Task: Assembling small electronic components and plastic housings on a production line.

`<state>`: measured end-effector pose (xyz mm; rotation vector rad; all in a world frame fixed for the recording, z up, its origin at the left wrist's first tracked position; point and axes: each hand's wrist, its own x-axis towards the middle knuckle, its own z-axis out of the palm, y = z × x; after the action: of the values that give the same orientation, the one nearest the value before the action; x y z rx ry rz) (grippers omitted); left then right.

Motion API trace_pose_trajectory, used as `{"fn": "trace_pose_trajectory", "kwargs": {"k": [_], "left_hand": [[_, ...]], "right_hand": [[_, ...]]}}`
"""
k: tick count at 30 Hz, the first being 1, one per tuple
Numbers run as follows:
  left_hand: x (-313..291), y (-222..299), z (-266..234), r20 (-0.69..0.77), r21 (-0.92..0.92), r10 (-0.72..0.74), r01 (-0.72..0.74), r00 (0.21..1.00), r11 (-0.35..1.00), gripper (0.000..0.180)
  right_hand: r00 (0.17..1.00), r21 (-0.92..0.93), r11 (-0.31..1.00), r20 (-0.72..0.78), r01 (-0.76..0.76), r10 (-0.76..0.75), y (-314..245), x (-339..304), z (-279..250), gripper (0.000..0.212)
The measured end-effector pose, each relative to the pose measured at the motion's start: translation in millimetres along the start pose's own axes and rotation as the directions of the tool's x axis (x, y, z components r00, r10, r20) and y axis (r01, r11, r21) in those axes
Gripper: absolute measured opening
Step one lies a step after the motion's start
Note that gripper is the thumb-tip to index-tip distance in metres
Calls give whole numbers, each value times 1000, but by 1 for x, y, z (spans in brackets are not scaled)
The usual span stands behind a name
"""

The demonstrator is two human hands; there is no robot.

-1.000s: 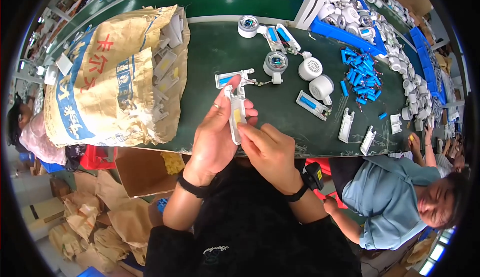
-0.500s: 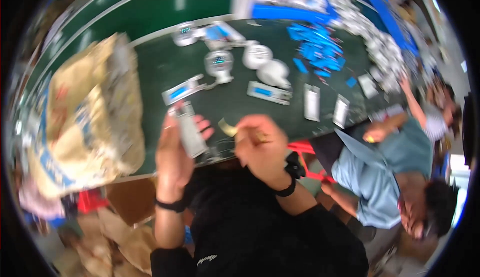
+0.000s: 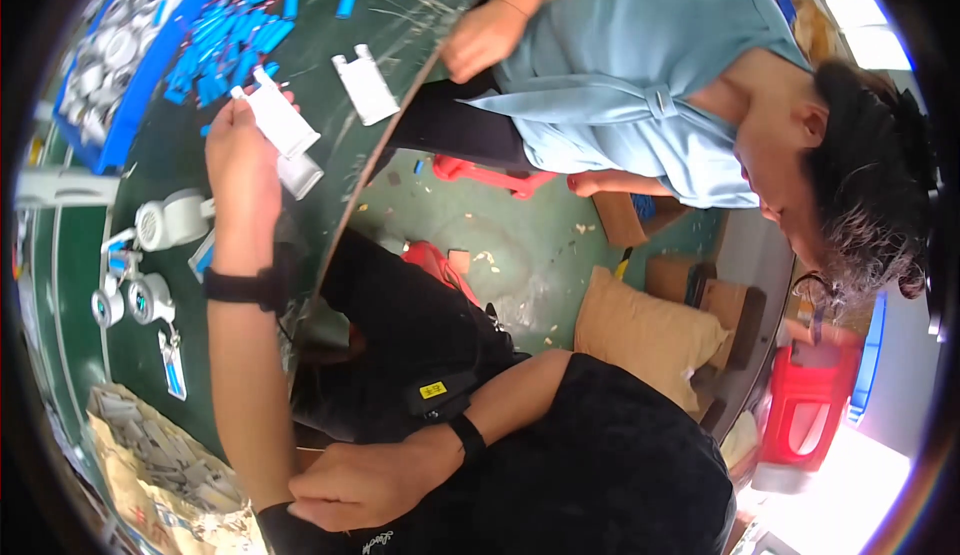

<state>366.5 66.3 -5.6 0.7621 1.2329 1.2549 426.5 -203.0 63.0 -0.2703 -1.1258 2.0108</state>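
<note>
My left hand [image 3: 243,150] is stretched over the green table, its fingers closed on a flat white plastic casing [image 3: 283,120] with two prongs at one end. Partly under it, beside the palm, shows a second greyish casing [image 3: 301,176]; whether the hand holds this one too I cannot tell. My right hand [image 3: 360,485] is curled closed near my left elbow, and what it may hold is hidden. Another white casing [image 3: 365,85] lies to the right of my left hand. A heap of blue wired battery cells [image 3: 225,45] lies just beyond it.
A blue bin [image 3: 150,65] of white round parts stands far left. White handheld fans [image 3: 170,220] lie left of my forearm. An open sack [image 3: 170,455] of grey parts is at lower left. A co-worker in a blue-grey top [image 3: 620,85] sits close on the right, past the table edge [image 3: 360,175].
The view has swung to the right. My left hand has reached out across the table to a white casing. My right hand has drawn back; the yellowish strip it held no longer shows.
</note>
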Motion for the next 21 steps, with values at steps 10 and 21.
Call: {"fn": "trace_pose_trajectory", "kwargs": {"k": [10,21], "left_hand": [[45,-11,-2,-21,51,-57,58,998,997,30],[87,-31,-17,-24,431,153,-128,988,893,34]], "right_hand": [[983,-96,982,-68,162,-168,-26,-8,-25,42],[966,-100,962,-12,255,-258,-26,-4,-26,46]]}}
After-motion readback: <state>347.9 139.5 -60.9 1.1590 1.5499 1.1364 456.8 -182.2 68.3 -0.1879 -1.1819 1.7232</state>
